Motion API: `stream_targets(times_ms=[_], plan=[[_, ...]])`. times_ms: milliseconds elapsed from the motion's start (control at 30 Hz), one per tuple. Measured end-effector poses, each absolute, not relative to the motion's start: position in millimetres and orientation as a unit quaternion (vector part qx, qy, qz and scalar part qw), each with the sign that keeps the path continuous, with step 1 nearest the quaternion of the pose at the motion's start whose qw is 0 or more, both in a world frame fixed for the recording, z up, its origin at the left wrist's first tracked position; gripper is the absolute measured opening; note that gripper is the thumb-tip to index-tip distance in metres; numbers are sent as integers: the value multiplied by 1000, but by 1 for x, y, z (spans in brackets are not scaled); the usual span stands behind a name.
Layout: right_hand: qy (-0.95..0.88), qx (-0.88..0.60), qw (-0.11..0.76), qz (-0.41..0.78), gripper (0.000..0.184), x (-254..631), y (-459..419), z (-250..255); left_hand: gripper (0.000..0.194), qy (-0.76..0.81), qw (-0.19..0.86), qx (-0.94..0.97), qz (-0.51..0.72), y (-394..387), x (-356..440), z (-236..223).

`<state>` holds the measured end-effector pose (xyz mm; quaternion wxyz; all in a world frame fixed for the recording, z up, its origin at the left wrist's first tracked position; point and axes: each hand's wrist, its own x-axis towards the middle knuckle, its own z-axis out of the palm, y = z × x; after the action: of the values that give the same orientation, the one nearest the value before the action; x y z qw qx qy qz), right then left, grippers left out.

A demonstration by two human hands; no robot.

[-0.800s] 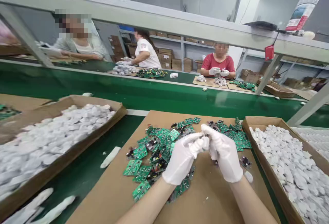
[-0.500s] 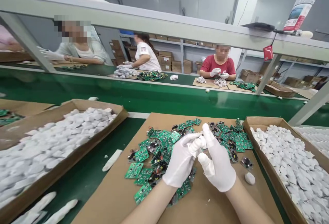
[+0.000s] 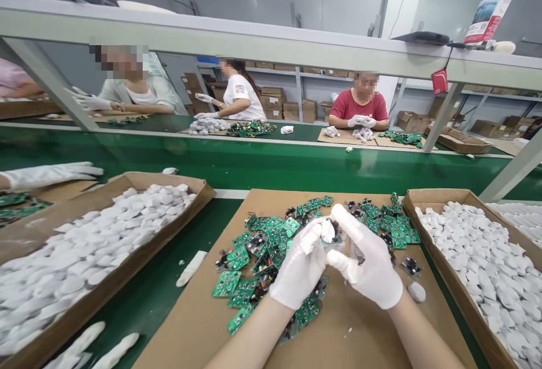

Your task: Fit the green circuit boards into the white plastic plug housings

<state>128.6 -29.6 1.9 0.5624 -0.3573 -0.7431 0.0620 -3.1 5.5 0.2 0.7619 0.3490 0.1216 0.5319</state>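
Note:
Both my hands wear white gloves and meet above a cardboard sheet (image 3: 347, 329). My left hand (image 3: 300, 270) is closed, its thumb and fingers pinching a small white lump (image 3: 327, 231) with something dark beside it; its exact kind is partly hidden by the fingers. My right hand (image 3: 375, 270) is just right of it, thumb and forefinger spread apart, the forefinger near the lump. Beneath and left of my hands lies a heap of green circuit boards (image 3: 275, 239), with components on some. Another group of circuit boards (image 3: 398, 228) lies beyond my right hand.
Cardboard trays of white lumps flank me, a left tray (image 3: 207, 188) and a right tray (image 3: 410, 205). A loose white lump (image 3: 417, 292) and one circuit board (image 3: 410, 267) lie near the right tray. A co-worker's gloved hand (image 3: 55, 174) reaches in at left. Across the green belt (image 3: 254, 160) people work.
My right hand's thumb and forefinger have parted from their earlier pinch at the lump, and the hand has shifted slightly right. My left hand keeps its hold. A co-worker's gloved hand has appeared at left.

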Motion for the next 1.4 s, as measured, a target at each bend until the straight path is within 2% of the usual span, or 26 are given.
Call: stream_targets(times_ms=[100, 267, 633, 800, 900, 1033, 1133, 1267, 1400], plan=[[-745, -367, 556, 38, 63, 128, -26, -1, 26, 111, 770, 364, 512, 6, -2, -2], [-747, -342, 569, 20, 66, 129, -26, -2, 41, 138, 759, 389, 503, 0, -2, 1], [-787, -314, 531, 17, 59, 131, -26, -1, 38, 182, 765, 366, 498, -7, -4, 6], [-779, -334, 531, -19, 54, 130, -29, -6, 34, 174, 769, 359, 500, -6, -2, 8], [-756, -341, 556, 47, 53, 130, -30, -3, 35, 156, 775, 351, 502, -4, -1, 8], [-640, -361, 632, 245, 60, 139, -28, 6, 35, 150, 802, 283, 504, 0, -3, 8], [-570, -356, 663, 330, 61, 148, -23, 11, 32, 177, 818, 260, 482, 2, -6, 7], [-521, -382, 696, 313, 59, 144, -23, 16, 24, 193, 800, 286, 491, 4, -5, 3], [-476, -392, 738, 273, 47, 137, -28, 20, 26, 184, 787, 313, 498, 4, -2, 1]])
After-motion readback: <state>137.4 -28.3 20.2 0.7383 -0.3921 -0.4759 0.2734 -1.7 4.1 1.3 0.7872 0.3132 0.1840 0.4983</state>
